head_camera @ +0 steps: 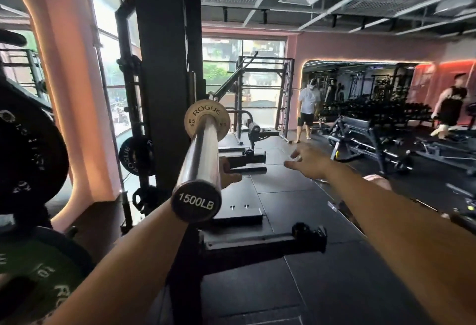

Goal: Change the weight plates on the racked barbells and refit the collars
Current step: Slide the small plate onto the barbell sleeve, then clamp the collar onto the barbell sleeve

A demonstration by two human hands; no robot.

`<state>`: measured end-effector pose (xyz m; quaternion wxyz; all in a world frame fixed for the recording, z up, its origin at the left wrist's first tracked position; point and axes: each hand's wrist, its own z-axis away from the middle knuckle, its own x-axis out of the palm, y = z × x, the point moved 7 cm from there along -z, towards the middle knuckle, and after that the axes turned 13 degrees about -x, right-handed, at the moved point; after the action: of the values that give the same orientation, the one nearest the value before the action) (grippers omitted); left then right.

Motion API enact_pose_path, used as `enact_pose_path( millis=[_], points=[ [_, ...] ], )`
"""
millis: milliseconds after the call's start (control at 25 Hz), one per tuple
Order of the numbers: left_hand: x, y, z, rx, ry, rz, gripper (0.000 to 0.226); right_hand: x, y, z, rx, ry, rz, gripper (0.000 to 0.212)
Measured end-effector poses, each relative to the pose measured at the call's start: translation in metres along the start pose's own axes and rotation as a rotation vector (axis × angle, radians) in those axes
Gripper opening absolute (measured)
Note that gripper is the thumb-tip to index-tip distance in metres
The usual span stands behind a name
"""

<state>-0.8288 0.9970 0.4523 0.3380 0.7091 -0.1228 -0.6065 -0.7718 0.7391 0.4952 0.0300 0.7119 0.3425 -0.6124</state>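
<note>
A steel barbell sleeve [199, 154] points straight at me, its end cap marked 1500LB. A small pale Rogue plate [206, 120] sits alone far down the sleeve, with no collar visible on it. My left hand [228, 174] reaches under and behind the sleeve and is mostly hidden by it; only the thumb and finger ends show to the right. My right hand [307, 161] is stretched out to the right of the bar, fingers spread and holding nothing.
Black plates [28, 154] and a green Rogue plate [46, 273] hang on storage pegs at the left. A black rack upright [164, 67] stands behind the bar. Another black plate [136, 155] hangs low on the rack. Two people stand far off at the right.
</note>
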Motion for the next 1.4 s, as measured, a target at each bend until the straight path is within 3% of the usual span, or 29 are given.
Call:
enact_pose_path(
  millis=[160, 400, 560, 760, 1000, 1240, 1400],
  points=[
    [0.044, 0.059, 0.020, 0.062, -0.029, -0.197, 0.049, 0.006, 0.068, 0.027, 0.119, 0.008, -0.051, 0.053],
    [0.176, 0.086, -0.050, 0.016, -0.168, -0.255, 0.051, 0.040, 0.206, 0.013, 0.232, -0.051, -0.041, 0.049],
    [0.289, 0.093, -0.121, -0.041, -0.266, -0.296, 0.050, 0.097, 0.311, -0.024, 0.299, -0.184, -0.031, 0.050],
    [0.416, 0.071, -0.187, -0.111, -0.376, -0.393, 0.065, 0.197, 0.396, -0.061, 0.304, -0.344, -0.081, 0.052],
    [0.525, 0.039, -0.223, -0.095, -0.434, -0.443, 0.065, 0.298, 0.439, -0.075, 0.271, -0.468, -0.124, 0.056],
    [0.552, 0.037, -0.217, -0.090, -0.216, -0.339, 0.024, 0.335, 0.449, -0.077, 0.255, -0.450, -0.041, 0.036],
    [0.530, 0.039, -0.197, 0.020, -0.250, -0.234, 0.041, 0.314, 0.438, -0.071, 0.244, -0.378, -0.081, 0.030]
  ],
)
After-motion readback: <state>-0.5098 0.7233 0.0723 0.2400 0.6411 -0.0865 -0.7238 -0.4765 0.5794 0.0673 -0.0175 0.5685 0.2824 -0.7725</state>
